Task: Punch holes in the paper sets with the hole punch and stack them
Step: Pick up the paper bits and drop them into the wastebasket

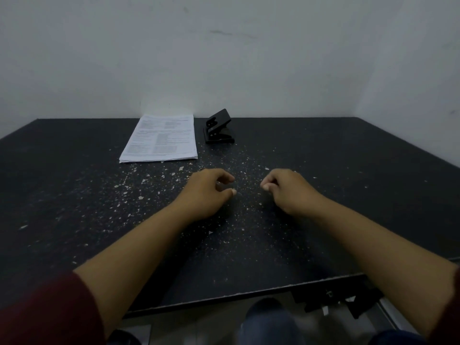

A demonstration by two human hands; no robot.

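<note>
A stack of printed white paper (160,139) lies flat at the back of the dark table, left of centre. Just to its right stands a black hole punch (219,128) with its lever raised. My left hand (206,192) and my right hand (288,190) rest on the table nearer to me, well short of both objects. Both hands have their fingers curled inward and hold nothing. They sit side by side with a small gap between them.
The black table (348,195) is speckled with small white paper bits around my hands. A white wall (224,58) rises right behind the table. The table's front edge (249,293) runs below my forearms, with dark brackets and a floor beneath.
</note>
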